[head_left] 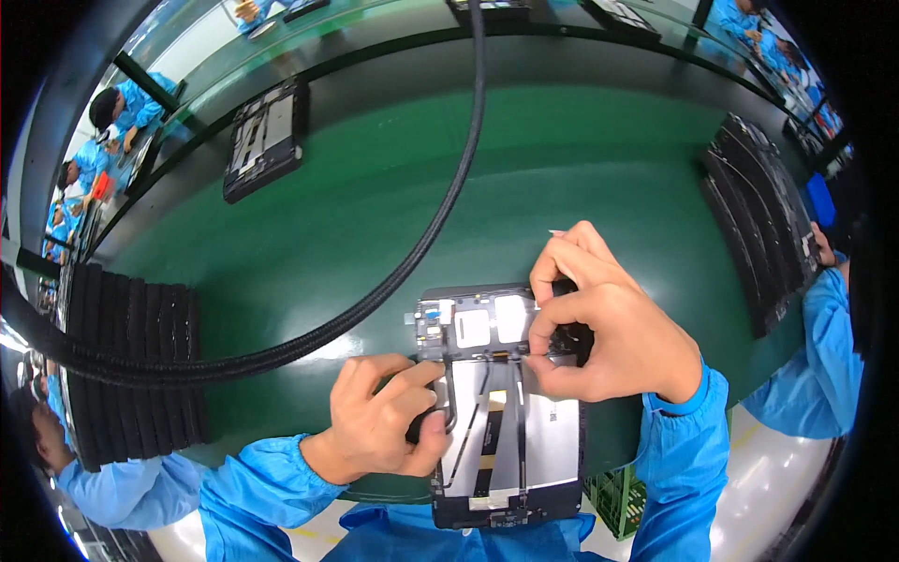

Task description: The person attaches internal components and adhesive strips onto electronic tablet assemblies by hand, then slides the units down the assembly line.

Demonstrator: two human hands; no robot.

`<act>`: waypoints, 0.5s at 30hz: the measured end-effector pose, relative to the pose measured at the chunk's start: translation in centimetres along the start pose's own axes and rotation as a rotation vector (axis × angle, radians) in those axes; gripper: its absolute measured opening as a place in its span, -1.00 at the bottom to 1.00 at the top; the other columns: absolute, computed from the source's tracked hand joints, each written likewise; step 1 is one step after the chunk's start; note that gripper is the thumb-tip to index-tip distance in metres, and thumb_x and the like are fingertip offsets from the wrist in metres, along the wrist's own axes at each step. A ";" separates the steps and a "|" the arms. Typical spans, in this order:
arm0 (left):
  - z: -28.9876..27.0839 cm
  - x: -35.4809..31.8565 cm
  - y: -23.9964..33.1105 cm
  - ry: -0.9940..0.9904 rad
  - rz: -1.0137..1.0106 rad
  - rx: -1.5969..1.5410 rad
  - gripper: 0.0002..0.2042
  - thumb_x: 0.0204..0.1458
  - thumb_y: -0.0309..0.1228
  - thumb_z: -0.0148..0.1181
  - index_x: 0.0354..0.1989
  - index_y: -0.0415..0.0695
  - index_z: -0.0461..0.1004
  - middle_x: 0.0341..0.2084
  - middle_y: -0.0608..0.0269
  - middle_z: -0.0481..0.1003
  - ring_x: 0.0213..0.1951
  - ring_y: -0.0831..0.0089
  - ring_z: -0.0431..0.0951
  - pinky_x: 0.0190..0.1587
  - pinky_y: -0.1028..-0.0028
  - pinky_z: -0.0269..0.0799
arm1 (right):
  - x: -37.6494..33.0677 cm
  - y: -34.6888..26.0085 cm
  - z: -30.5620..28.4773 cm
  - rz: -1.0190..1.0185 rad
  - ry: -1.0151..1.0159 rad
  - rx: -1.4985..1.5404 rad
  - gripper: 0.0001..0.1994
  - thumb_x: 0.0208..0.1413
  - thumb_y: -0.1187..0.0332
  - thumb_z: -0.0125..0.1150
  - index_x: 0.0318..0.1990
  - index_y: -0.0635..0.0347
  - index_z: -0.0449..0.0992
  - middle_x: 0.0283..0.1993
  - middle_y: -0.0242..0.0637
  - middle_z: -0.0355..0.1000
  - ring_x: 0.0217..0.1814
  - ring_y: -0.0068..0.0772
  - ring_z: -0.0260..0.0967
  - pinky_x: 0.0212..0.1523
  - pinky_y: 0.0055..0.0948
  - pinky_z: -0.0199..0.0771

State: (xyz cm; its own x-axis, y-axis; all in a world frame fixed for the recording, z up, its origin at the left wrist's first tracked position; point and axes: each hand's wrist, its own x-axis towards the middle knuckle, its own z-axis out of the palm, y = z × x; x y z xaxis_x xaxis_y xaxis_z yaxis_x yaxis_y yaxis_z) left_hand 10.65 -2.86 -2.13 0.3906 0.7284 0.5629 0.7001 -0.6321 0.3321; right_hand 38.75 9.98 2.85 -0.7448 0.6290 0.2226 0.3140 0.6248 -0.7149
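Observation:
An opened tablet [552, 450] lies in front of me, its long side pointing toward me. Bare circuit boards run across its far end, and pale panels with thin black cables and a dark flex strip [491, 440] fill the rest. At its left edge my left hand [379, 417] is closed, fingers curled and thumb against the rim. My right hand [609, 323] reaches over the far right part, with thumb and index finger pinched together near the boards. Whatever lies between those fingertips is too small or hidden to name. Both wrists show blue sleeves.
A thick black braided cable [412, 272] loops across the view above the green table [356, 215]. Black slabs stand in a row [136, 365] at left; a stack of dark devices [758, 220] leans at right. Another open tablet [267, 140] lies far left. Co-workers flank the table.

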 end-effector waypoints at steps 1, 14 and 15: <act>-0.1 0.3 0.1 -0.001 0.037 0.034 -0.68 -0.05 -0.37 0.38 -0.10 -0.09 0.52 -0.07 0.22 0.74 -0.15 0.15 0.65 -0.11 0.19 0.46 | -0.5 0.1 -0.4 0.009 0.008 -0.005 -0.85 -0.27 0.44 0.60 -0.47 0.11 0.72 -0.12 -0.32 0.37 0.07 -0.08 0.28 0.37 -0.09 0.34; 1.7 6.2 4.2 -0.246 0.107 -0.533 -0.41 -0.03 -0.44 0.31 0.28 -0.23 0.68 -0.24 0.26 0.71 -0.23 0.27 0.62 -0.15 0.28 0.43 | -5.8 2.8 -6.4 0.131 -0.067 0.002 -0.88 -0.17 0.39 0.62 -0.50 0.12 0.73 -0.08 -0.36 0.39 0.14 -0.16 0.29 0.21 -0.26 0.35; 1.9 6.1 5.2 -0.243 0.023 -0.640 -0.43 -0.01 -0.42 0.31 0.27 -0.23 0.67 -0.25 0.24 0.70 -0.24 0.27 0.61 -0.14 0.27 0.42 | -6.1 2.9 -6.9 0.153 -0.088 0.029 -0.88 -0.15 0.39 0.62 -0.50 0.12 0.73 -0.08 -0.36 0.39 0.14 -0.17 0.29 0.22 -0.27 0.35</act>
State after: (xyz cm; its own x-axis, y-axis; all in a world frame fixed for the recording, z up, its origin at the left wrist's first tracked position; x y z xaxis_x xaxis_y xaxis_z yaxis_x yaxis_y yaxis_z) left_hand 17.78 -1.14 1.62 0.5768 0.7041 0.4143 0.2279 -0.6257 0.7460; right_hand 48.28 11.11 4.01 -0.7388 0.6719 0.0514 0.4117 0.5104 -0.7550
